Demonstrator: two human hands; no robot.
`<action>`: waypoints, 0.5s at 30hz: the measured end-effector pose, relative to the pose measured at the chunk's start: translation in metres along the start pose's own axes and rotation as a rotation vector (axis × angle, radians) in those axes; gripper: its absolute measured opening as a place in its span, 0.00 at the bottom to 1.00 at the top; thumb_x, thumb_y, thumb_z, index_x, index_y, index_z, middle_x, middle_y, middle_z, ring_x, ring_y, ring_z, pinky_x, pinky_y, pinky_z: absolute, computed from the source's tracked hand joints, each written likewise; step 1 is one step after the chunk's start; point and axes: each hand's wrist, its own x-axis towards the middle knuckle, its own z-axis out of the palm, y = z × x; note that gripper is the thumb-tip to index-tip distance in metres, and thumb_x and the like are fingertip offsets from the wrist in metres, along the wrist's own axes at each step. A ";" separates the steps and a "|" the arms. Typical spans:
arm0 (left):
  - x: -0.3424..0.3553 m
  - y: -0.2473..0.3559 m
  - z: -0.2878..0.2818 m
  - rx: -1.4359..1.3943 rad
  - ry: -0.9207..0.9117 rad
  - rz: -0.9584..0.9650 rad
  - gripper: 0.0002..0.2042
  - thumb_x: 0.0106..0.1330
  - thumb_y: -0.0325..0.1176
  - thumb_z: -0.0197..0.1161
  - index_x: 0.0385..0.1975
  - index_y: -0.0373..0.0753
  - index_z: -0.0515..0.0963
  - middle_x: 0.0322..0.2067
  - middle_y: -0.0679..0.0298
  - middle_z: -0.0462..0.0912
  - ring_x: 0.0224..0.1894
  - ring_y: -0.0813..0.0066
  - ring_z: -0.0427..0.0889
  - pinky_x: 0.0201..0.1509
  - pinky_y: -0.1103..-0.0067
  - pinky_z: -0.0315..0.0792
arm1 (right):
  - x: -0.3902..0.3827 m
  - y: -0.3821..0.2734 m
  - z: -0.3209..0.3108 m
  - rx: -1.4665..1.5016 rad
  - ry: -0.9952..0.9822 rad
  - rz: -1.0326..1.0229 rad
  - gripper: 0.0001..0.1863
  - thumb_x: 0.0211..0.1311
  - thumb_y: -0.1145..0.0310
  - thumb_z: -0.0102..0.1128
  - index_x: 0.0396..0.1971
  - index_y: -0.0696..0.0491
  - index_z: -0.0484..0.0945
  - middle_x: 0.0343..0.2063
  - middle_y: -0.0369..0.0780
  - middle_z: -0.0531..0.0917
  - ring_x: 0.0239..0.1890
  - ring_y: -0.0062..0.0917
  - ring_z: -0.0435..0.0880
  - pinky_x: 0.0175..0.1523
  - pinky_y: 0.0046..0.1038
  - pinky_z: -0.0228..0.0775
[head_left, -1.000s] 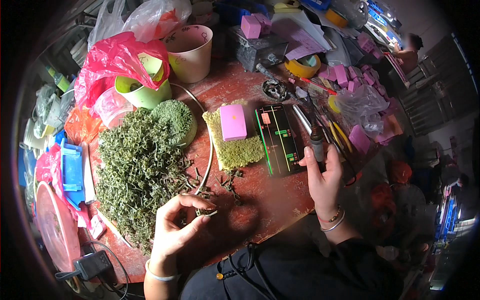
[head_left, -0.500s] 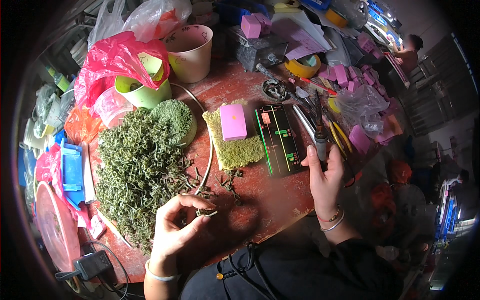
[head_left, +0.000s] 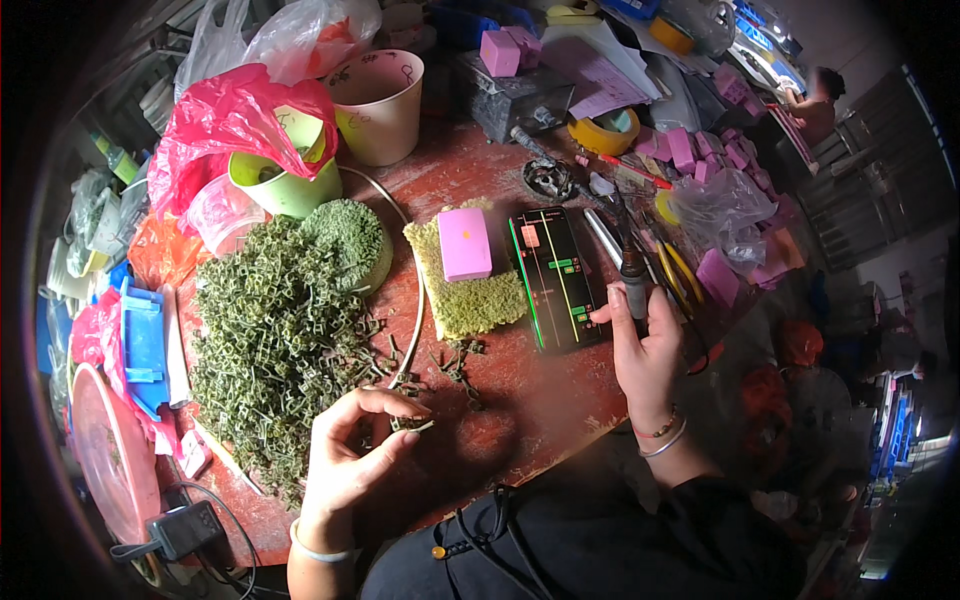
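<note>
My left hand is closed in a pinch at the near edge of the table, thumb and forefinger on a small green frame-shaped part. Beside it rises a large heap of similar small green parts. Over the table's right side, my right hand is wrapped round the grey grip of a soldering iron, whose dark tip points away from me. Just left of that hand lies a phone with a lit screen. A pink block rests on a yellow-green sponge-like pad.
Left of the heap are a blue tray and a pink basin. Behind it stand a green bucket, a white bucket and a pink bag. Pliers, tape and pink blocks crowd the right.
My right hand has shifted slightly left, and the soldering iron's tip has come down a little. My left hand keeps its pinch in the same place.
</note>
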 end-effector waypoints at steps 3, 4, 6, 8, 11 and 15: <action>0.000 0.000 0.001 -0.001 0.002 0.005 0.09 0.59 0.20 0.68 0.39 0.35 0.80 0.39 0.63 0.86 0.32 0.88 0.75 0.35 0.87 0.65 | 0.002 -0.001 0.000 -0.060 -0.010 -0.069 0.05 0.70 0.73 0.57 0.40 0.59 0.77 0.28 0.39 0.86 0.31 0.24 0.85 0.40 0.27 0.73; 0.000 0.000 0.001 -0.005 0.002 0.007 0.09 0.59 0.20 0.68 0.39 0.35 0.80 0.39 0.64 0.86 0.32 0.88 0.74 0.34 0.87 0.65 | 0.002 -0.001 0.000 -0.060 -0.010 -0.069 0.05 0.70 0.73 0.57 0.40 0.59 0.77 0.28 0.39 0.86 0.31 0.24 0.85 0.40 0.27 0.73; 0.000 -0.001 0.000 0.007 -0.001 0.007 0.09 0.59 0.20 0.68 0.39 0.35 0.80 0.39 0.64 0.86 0.32 0.89 0.74 0.34 0.87 0.65 | 0.001 0.000 0.001 -0.077 -0.013 -0.076 0.06 0.71 0.73 0.57 0.40 0.59 0.77 0.29 0.41 0.87 0.32 0.27 0.86 0.40 0.27 0.74; -0.001 -0.003 -0.001 0.017 -0.005 0.008 0.09 0.59 0.21 0.68 0.39 0.36 0.80 0.39 0.64 0.86 0.32 0.89 0.74 0.34 0.88 0.65 | 0.001 0.001 0.002 -0.088 -0.021 -0.072 0.06 0.71 0.72 0.56 0.40 0.60 0.77 0.30 0.42 0.87 0.33 0.28 0.86 0.40 0.27 0.74; 0.000 -0.002 -0.001 0.012 -0.007 0.011 0.09 0.59 0.21 0.68 0.39 0.36 0.81 0.39 0.64 0.86 0.32 0.89 0.74 0.34 0.88 0.65 | 0.003 0.002 0.004 -0.096 -0.040 -0.057 0.07 0.71 0.72 0.57 0.40 0.60 0.76 0.31 0.43 0.87 0.33 0.29 0.86 0.38 0.29 0.74; 0.001 0.000 0.001 0.024 0.001 0.017 0.09 0.59 0.21 0.69 0.39 0.36 0.81 0.39 0.64 0.87 0.31 0.89 0.74 0.34 0.88 0.65 | 0.009 0.006 0.006 -0.148 -0.121 -0.100 0.08 0.71 0.69 0.58 0.41 0.59 0.77 0.30 0.45 0.86 0.29 0.35 0.85 0.33 0.32 0.71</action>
